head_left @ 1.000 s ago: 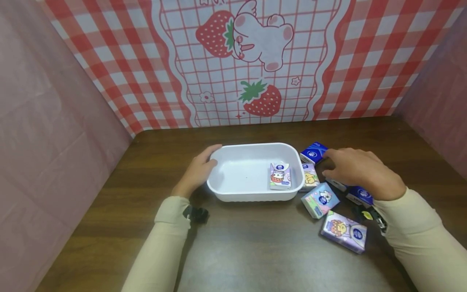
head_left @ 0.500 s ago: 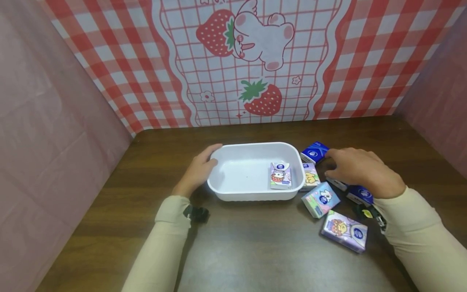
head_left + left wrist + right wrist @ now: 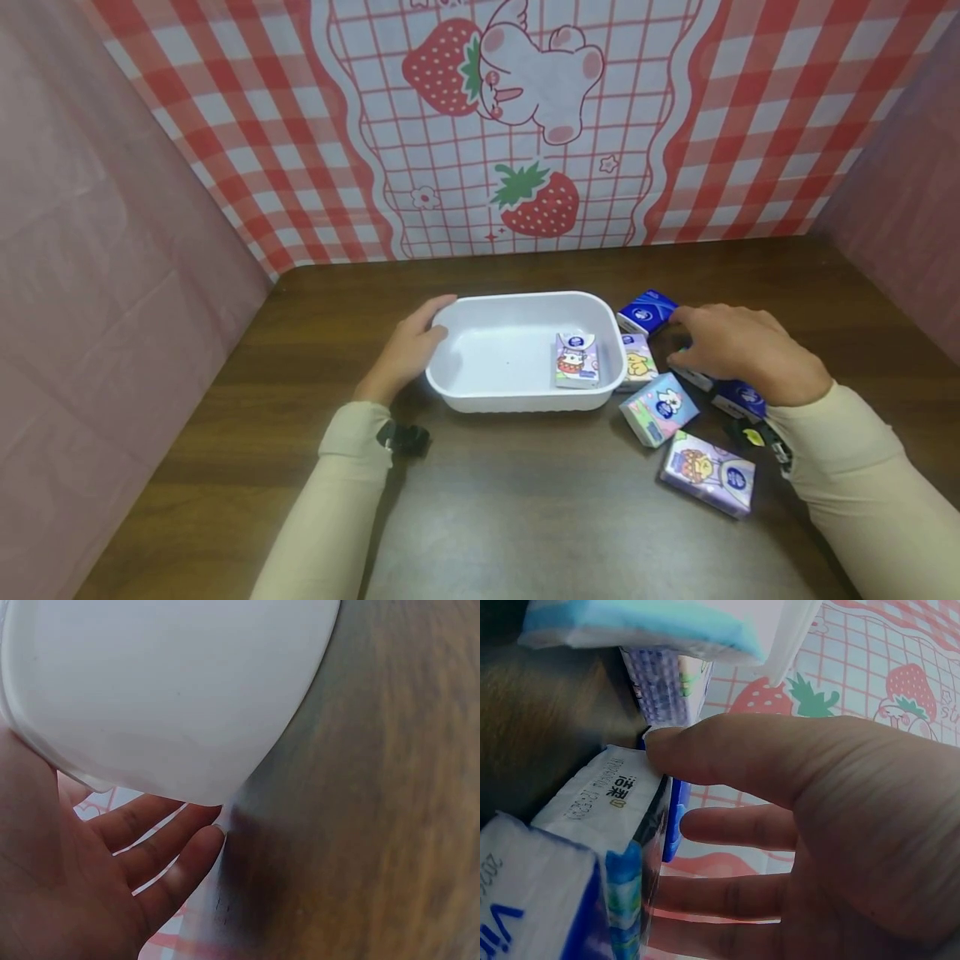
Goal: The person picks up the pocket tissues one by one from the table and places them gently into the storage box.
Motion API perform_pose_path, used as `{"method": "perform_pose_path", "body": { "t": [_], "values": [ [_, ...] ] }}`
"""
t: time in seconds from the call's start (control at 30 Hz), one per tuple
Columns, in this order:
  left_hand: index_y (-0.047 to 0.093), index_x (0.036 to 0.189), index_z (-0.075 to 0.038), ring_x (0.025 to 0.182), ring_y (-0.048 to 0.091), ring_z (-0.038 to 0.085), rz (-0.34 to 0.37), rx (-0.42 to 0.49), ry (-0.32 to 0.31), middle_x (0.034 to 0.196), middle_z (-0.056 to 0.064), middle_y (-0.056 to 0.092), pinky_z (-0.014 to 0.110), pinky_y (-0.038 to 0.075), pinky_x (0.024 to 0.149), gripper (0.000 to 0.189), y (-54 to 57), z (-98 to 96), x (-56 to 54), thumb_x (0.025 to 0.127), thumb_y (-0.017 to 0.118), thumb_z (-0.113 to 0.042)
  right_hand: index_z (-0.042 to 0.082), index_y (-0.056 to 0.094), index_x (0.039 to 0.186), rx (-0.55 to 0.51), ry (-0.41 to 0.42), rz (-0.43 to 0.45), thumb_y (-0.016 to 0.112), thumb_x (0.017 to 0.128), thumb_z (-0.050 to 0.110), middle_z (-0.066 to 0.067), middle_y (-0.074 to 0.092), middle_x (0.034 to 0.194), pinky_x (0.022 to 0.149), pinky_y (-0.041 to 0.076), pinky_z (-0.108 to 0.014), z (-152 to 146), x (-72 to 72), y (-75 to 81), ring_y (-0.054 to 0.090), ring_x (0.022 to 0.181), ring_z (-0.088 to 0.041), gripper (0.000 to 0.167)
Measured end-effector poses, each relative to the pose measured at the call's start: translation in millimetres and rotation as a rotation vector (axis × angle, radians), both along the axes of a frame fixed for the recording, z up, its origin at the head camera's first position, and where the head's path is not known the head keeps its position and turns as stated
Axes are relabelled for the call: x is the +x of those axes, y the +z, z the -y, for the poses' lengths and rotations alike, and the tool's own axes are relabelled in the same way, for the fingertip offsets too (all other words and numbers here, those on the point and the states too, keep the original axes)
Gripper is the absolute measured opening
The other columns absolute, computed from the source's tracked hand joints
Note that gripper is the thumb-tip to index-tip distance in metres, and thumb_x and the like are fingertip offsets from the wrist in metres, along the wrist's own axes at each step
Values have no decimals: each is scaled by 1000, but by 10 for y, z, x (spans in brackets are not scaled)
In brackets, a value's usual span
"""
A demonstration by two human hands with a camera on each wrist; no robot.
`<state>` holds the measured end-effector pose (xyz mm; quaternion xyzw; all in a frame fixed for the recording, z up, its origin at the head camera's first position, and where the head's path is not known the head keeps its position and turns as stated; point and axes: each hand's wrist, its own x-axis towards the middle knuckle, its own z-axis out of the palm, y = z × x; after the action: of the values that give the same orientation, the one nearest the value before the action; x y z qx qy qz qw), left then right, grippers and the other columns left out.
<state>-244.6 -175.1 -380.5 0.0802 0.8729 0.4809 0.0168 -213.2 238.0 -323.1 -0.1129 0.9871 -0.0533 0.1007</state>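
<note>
My left hand (image 3: pixel 405 350) holds the left end of a white plastic basin (image 3: pixel 480 404), thumb at the rim and fingers along the outer wall (image 3: pixel 180 697). A lilac tissue pack (image 3: pixel 576 362) with a cartoon print lies inside at the right end. Right of the basin, my right hand (image 3: pixel 742 346) hovers low over several tissue packs, its fingers fairly straight. The right wrist view shows its thumb (image 3: pixel 705 750) at the end of a tissue pack with dark print (image 3: pixel 600 795), other fingers (image 3: pixel 727 896) beside that pack.
Near the right hand lie a blue tissue pack (image 3: pixel 647 312), a yellow-dog pack (image 3: pixel 637 363), a light blue pack (image 3: pixel 660 410), a lilac pack (image 3: pixel 708 475) and a dark blue pack (image 3: pixel 741 400). A red checked cloth (image 3: pixel 277 125) hangs behind the wooden table (image 3: pixel 480 508).
My right hand has shifted very slightly; both hands otherwise stay in place. The basin and tissue packs have not visibly moved.
</note>
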Motion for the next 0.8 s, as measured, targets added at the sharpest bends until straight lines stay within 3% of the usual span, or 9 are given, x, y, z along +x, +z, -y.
{"method": "perform_pose_path", "body": {
  "t": [0.47, 0.8],
  "values": [
    [49, 148, -30, 137, 44, 25, 6, 2, -13, 151, -1, 48, 54, 37, 110, 47, 13, 8, 7, 102, 50, -22, 3, 52, 142, 10, -6, 35, 77, 81, 50, -31, 53, 136, 88, 39, -76, -22, 15, -15, 50, 119, -56, 81],
    [49, 148, -29, 137, 44, 25, 3, 2, -16, 151, 0, 48, 53, 37, 110, 47, 12, 12, 4, 102, 50, -21, 4, 53, 141, 17, 6, 27, 77, 81, 50, -30, 55, 134, 89, 38, -77, -27, 0, -23, 51, 118, -56, 79]
  ]
}}
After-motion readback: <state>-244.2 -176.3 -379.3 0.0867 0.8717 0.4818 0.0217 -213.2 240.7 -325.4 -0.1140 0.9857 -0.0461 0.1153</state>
